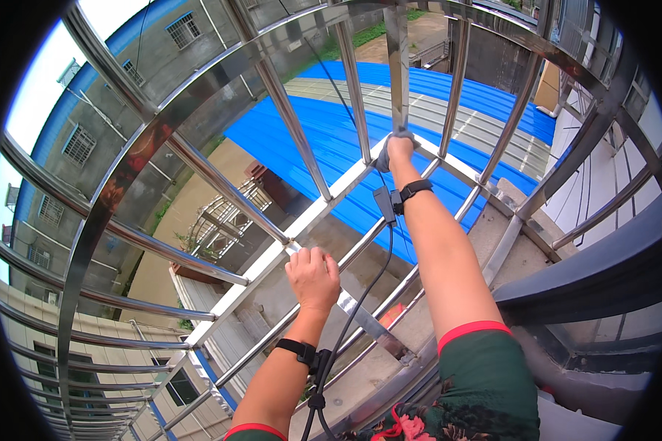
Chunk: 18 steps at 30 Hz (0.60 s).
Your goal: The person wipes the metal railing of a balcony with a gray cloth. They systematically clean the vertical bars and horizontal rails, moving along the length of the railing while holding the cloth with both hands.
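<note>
My right hand [400, 146] holds a grey cloth [383, 159] around the foot of a square metal post [396, 71], where it meets the lower rail of a shiny metal window cage. My left hand [312, 278] is closed over a flat metal crossbar [372, 320] of the cage's floor, just inside the lower rail [309, 212]. Its fingertips are turned down and partly hidden. Both wrists wear black straps with small devices, and a black cable [372, 284] runs between my forearms.
Round upright bars [289, 127] and a curved upper rail [198, 88] surround me. Under the open floor bars lie a concrete ledge [358, 380] and a drop to the yard. A dark window frame [590, 259] stands at right. Blue roofing [287, 132] lies below.
</note>
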Tool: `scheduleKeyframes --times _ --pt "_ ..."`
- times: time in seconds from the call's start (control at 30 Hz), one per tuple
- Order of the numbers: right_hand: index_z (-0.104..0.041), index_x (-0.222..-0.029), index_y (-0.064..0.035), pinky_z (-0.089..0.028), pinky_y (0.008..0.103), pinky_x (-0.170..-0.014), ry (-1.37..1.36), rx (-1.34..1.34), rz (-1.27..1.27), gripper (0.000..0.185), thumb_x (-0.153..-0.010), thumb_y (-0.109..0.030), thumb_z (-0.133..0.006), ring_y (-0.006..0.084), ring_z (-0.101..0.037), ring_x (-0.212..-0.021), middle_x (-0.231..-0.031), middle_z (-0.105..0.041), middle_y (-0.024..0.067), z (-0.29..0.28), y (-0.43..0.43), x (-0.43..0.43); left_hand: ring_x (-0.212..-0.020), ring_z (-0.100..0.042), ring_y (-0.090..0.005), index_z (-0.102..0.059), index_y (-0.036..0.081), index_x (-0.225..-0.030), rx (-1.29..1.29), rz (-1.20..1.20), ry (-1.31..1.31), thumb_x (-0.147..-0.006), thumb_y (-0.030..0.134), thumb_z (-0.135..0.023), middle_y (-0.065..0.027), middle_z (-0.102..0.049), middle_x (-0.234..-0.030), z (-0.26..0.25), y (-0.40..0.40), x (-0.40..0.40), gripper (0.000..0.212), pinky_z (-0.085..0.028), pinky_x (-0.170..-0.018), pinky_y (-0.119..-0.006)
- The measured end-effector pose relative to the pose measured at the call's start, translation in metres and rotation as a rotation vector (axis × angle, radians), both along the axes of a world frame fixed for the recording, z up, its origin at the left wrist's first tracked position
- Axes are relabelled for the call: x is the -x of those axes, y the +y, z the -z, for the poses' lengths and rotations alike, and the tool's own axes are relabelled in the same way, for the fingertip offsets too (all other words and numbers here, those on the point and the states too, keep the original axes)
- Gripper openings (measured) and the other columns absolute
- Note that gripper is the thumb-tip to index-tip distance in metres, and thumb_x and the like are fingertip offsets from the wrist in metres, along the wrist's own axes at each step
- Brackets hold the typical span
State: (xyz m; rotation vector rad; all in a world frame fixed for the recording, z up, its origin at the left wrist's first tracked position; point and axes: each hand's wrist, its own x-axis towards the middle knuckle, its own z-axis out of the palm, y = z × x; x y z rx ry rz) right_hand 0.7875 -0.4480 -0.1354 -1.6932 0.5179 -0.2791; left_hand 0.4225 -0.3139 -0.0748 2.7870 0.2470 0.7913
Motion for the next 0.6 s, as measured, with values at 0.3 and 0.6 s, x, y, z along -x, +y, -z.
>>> scheduleKeyframes --times 0.3,0.6 --pt "-0.057 -0.109 0.0083 -0.049 0.0411 -0.085 0.074 -0.569 0.334 0.029 -0.081 -0.001 -0.051 0.0385 -0.063 -0.102 -0.111 -0.061 0.0274 -0.012 0.023 0.041 -0.082 -0.05 -0.029 -0.055 0.009 -0.078 -0.011 -0.032 -0.021 -0.082 0.017 -0.059 -0.0083 -0.053 -0.081 0.008 0.012 0.003 0.009 -0.037 -0.075 -0.041" --pt "-0.067 -0.1 0.0056 -0.052 0.0435 -0.088 0.192 0.096 -0.065 0.028 -0.08 -0.013 -0.065 0.0387 -0.063 -0.105 -0.11 -0.064 0.0276 -0.035 0.008 0.018 -0.082 -0.05 -0.0287 -0.055 0.01 -0.078 -0.019 -0.015 0.002 -0.081 0.016 -0.059 -0.0081 -0.052 -0.081 0.007 0.008 0.0 0.008 -0.037 -0.075 -0.041"
